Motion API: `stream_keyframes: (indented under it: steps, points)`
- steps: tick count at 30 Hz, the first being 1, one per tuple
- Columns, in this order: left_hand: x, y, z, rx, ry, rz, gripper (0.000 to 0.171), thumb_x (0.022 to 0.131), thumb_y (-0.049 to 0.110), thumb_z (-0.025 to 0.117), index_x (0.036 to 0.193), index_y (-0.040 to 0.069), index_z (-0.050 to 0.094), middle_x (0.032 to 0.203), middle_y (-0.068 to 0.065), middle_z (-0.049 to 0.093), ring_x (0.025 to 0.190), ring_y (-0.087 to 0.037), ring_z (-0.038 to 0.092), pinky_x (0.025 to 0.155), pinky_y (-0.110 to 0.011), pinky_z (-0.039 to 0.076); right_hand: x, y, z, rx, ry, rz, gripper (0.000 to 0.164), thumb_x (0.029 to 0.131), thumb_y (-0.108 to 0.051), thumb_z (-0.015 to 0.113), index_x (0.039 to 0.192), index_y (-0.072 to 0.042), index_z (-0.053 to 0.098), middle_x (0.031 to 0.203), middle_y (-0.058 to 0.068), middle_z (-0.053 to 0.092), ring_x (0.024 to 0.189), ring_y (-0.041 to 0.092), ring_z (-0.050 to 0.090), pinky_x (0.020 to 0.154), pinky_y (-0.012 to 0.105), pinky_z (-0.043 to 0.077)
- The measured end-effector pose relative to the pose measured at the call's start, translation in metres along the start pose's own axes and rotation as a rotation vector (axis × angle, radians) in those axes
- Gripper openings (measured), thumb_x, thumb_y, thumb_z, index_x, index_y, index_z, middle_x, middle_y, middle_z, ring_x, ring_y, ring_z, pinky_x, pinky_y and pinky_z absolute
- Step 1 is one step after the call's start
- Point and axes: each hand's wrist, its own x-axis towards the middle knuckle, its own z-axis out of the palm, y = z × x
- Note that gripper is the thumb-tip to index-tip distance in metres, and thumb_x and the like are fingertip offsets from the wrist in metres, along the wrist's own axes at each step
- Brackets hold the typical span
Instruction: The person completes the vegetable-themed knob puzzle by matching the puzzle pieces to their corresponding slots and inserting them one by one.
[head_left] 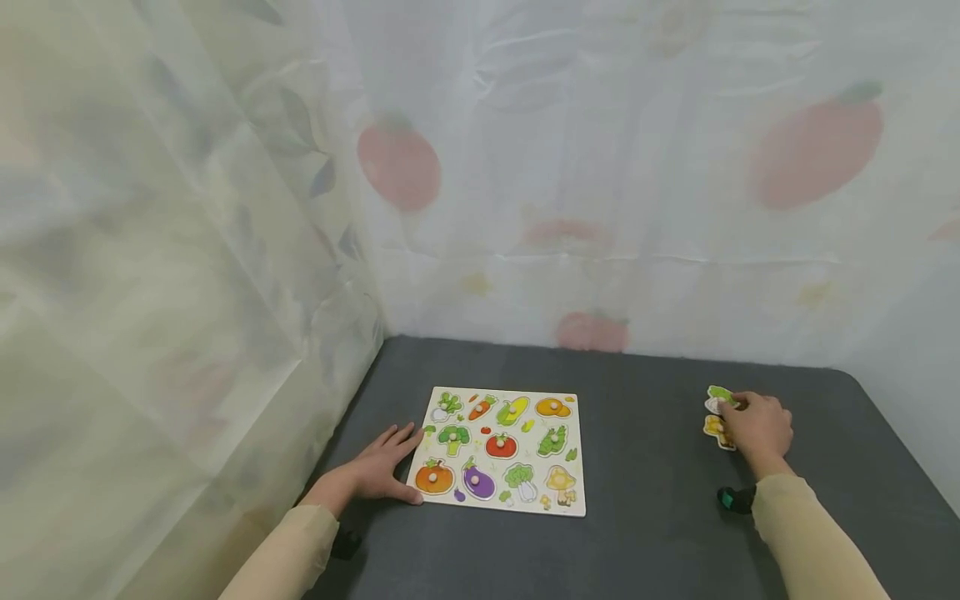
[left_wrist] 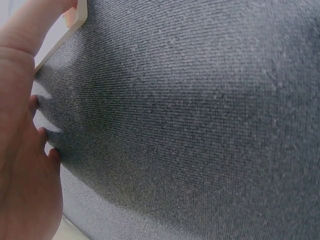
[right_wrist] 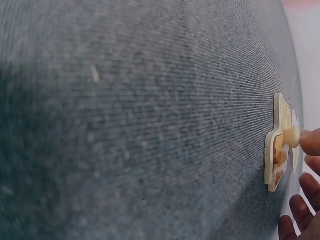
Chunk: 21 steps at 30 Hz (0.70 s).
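Note:
The wooden vegetable peg puzzle board (head_left: 491, 452) lies flat on the dark table, with knobbed pieces such as a tomato (head_left: 501, 447) and an eggplant (head_left: 477, 481) in it. My left hand (head_left: 378, 467) rests at the board's left edge with its fingers spread; in the left wrist view the thumb (left_wrist: 32, 25) touches the board's corner. Off to the right, my right hand (head_left: 759, 429) holds the green and white bok choy piece (head_left: 715, 402) at its knob, between thumb and forefinger. Nearest to it lies the yellow mushroom piece (head_left: 718, 431), whose knob shows in the right wrist view.
Along the back and left of the dark table (head_left: 637, 467) hang pale curtains (head_left: 562, 167) with fruit prints. A stretch of table separates the board from the two loose pieces. Dark wrist devices (head_left: 737, 500) show under the sleeves.

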Motion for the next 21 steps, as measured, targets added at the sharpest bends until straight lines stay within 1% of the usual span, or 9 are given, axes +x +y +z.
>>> stream_keyframes:
  steps: [7, 13, 18, 21]
  points:
    - [0.0009, -0.0002, 0.0014, -0.005, 0.014, -0.013, 0.12, 0.069, 0.067, 0.086, 0.164, 0.023, 0.028, 0.17, -0.005, 0.018, 0.155, -0.039, 0.008, 0.116, -0.068, 0.022, -0.0016, -0.0022, -0.0002, 0.0, -0.011, -0.006, 0.049, 0.105, -0.032, 0.053, 0.129, 0.01, 0.06, 0.126, 0.036, 0.046, 0.112, 0.057, 0.039, 0.087, 0.07, 0.033]
    - [0.0009, -0.0003, 0.0015, 0.005, 0.017, -0.001, 0.12, 0.07, 0.065, 0.086, 0.164, 0.02, 0.028, 0.17, -0.008, 0.018, 0.155, -0.041, 0.009, 0.116, -0.068, 0.022, -0.0024, -0.0063, -0.0014, -0.001, -0.007, 0.004, 0.046, 0.104, -0.03, 0.053, 0.127, 0.01, 0.061, 0.122, 0.035, 0.048, 0.11, 0.056, 0.04, 0.085, 0.069, 0.033]
    - [0.0009, -0.0007, 0.0018, -0.009, 0.016, 0.01, 0.121, 0.069, 0.064, 0.087, 0.164, 0.017, 0.029, 0.17, -0.011, 0.018, 0.154, -0.043, 0.009, 0.115, -0.07, 0.022, 0.0013, -0.0065, 0.0, -0.011, 0.002, 0.024, 0.047, 0.104, -0.03, 0.052, 0.127, 0.01, 0.061, 0.121, 0.035, 0.05, 0.109, 0.055, 0.04, 0.084, 0.068, 0.034]
    - [0.0034, -0.005, 0.0051, -0.002, 0.016, 0.011, 0.123, 0.068, 0.068, 0.085, 0.165, 0.019, 0.026, 0.171, -0.009, 0.016, 0.155, -0.041, 0.008, 0.116, -0.069, 0.02, 0.0033, -0.0058, 0.0014, -0.011, 0.004, 0.026, 0.047, 0.103, -0.03, 0.052, 0.127, 0.01, 0.061, 0.119, 0.035, 0.05, 0.108, 0.055, 0.04, 0.083, 0.068, 0.034]
